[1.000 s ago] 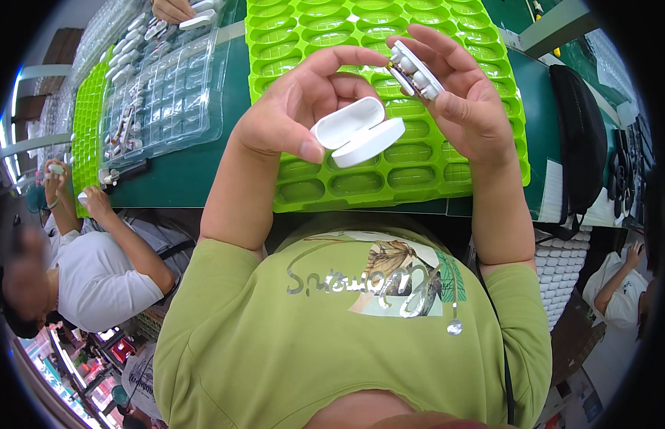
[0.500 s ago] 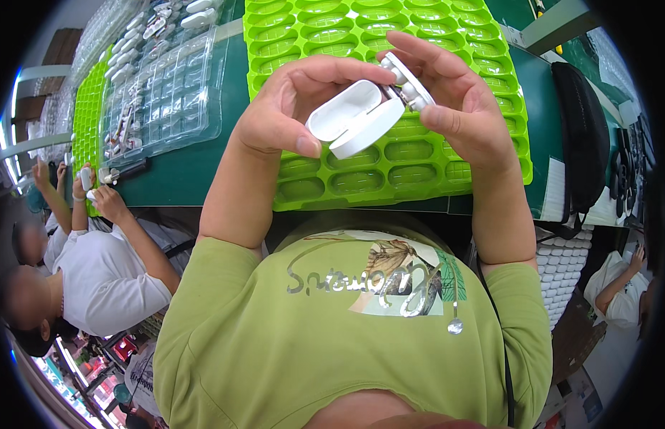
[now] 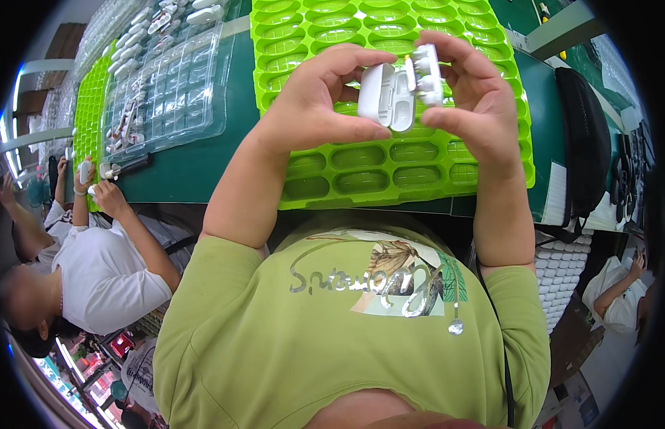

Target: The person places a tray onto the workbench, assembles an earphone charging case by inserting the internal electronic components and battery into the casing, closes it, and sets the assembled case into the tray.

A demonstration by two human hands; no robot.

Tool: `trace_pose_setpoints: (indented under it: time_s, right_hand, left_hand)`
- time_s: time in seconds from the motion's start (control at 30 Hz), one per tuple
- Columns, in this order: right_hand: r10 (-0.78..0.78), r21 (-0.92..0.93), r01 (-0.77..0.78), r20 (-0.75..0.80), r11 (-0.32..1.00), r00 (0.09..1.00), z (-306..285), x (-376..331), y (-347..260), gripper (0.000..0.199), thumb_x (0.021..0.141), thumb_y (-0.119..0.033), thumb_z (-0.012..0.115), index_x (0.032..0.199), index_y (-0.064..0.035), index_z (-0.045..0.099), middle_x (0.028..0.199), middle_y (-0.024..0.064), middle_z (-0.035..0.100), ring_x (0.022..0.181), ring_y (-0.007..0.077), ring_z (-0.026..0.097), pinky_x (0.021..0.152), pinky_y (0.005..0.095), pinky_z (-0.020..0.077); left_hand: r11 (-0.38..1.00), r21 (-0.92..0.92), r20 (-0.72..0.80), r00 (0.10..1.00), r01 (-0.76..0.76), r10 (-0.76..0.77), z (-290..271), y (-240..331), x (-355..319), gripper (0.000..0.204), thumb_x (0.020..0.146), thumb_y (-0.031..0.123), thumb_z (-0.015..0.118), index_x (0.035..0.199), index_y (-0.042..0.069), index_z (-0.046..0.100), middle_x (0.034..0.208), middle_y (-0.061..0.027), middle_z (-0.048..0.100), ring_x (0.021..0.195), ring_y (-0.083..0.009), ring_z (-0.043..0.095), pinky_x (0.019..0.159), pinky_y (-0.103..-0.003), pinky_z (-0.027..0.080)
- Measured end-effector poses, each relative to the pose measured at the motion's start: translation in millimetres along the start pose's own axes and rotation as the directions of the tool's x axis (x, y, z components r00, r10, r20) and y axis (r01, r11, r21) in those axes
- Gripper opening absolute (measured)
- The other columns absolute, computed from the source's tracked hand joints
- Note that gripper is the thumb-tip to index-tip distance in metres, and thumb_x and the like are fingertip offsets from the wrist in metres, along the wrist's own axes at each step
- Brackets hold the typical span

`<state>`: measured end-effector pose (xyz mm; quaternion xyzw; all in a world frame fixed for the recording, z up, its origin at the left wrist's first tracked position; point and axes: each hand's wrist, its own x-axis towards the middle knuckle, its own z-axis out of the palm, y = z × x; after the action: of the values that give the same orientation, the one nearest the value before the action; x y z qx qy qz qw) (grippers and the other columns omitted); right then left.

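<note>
My left hand (image 3: 314, 107) grips a white earbud case (image 3: 384, 96), opened on its hinge, held above a bright green tray (image 3: 389, 171) of oval pockets. My right hand (image 3: 475, 107) pinches a small white insert with earbuds (image 3: 427, 71) right against the case's open side. The two parts touch or nearly touch. My fingers cover the backs of both pieces.
A clear plastic blister tray (image 3: 168, 93) with several small white parts lies left of the green tray on the dark green table (image 3: 204, 171). Another person in a white shirt (image 3: 103, 272) works at my left, holding a small white part. A black bag (image 3: 586, 143) sits at the right.
Both hands have come together. The case has turned upright and the right hand has brought the insert against its open side.
</note>
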<state>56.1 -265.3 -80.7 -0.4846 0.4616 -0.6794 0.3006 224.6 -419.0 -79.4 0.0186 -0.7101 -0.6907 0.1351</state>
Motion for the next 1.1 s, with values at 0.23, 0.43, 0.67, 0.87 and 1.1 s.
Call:
trace_pose_setpoints:
  time_s: [0.23, 0.43, 0.67, 0.87, 1.1]
  right_hand:
    - [-0.071, -0.484, 0.079, 0.036, 0.871, 0.997, 9, 1, -5, 0.068, 0.056, -0.019, 0.087, 0.118, -0.006, 0.062, 0.11, 0.008, 0.062, 0.105, 0.0225, 0.057, 0.094, 0.0328, 0.042]
    - [-0.053, -0.475, 0.072, 0.054, 0.877, 0.997, 9, 1, -9, 0.069, 0.055, -0.02, 0.088, 0.118, -0.0068, 0.063, 0.109, 0.0085, 0.063, 0.105, 0.0244, 0.057, 0.095, 0.0342, 0.0409]
    - [-0.086, -0.52, 0.133, 0.114, 0.844, 0.99, 10, 1, -10, 0.069, 0.054, -0.019, 0.088, 0.117, -0.0075, 0.064, 0.11, 0.0071, 0.063, 0.107, 0.0243, 0.056, 0.095, 0.0347, 0.0411]
    - [-0.047, -0.424, 0.079, 0.087, 0.902, 0.995, 11, 0, -10, 0.068, 0.054, -0.019, 0.088, 0.117, -0.0075, 0.064, 0.11, 0.0072, 0.063, 0.106, 0.0246, 0.056, 0.095, 0.0354, 0.0414]
    - [-0.067, -0.493, 0.114, 0.111, 0.862, 0.991, 9, 1, -11, 0.068, 0.056, -0.019, 0.087, 0.117, -0.0061, 0.063, 0.108, 0.008, 0.062, 0.104, 0.025, 0.057, 0.092, 0.0344, 0.0432]
  left_hand:
    - [0.996, 0.075, -0.104, 0.994, -0.038, 0.045, 3, 0, 1, 0.072, 0.063, 0.003, 0.085, 0.127, -0.002, 0.051, 0.113, -0.008, 0.055, 0.1, -0.017, 0.062, 0.081, -0.03, 0.057]
    - [0.994, 0.087, -0.115, 0.99, -0.066, 0.076, 5, 0, 2, 0.073, 0.063, 0.002, 0.085, 0.127, -0.002, 0.05, 0.111, -0.0074, 0.054, 0.099, -0.0181, 0.063, 0.083, -0.031, 0.057]
    - [0.992, 0.102, -0.114, 0.99, -0.074, 0.085, 6, -3, 2, 0.071, 0.063, 0.004, 0.086, 0.125, -0.001, 0.052, 0.109, -0.0075, 0.055, 0.099, -0.0176, 0.063, 0.081, -0.03, 0.057]
    - [0.996, 0.092, -0.099, 0.995, 0.02, -0.011, 6, 2, 2, 0.069, 0.062, 0.003, 0.085, 0.123, -0.003, 0.053, 0.105, -0.0074, 0.057, 0.092, -0.0142, 0.063, 0.075, -0.028, 0.058]
    - [0.999, 0.033, -0.112, 0.993, -0.034, 0.037, 9, 0, 4, 0.069, 0.064, -0.001, 0.082, 0.126, -0.004, 0.051, 0.105, -0.0081, 0.06, 0.091, -0.0138, 0.062, 0.073, -0.026, 0.059]
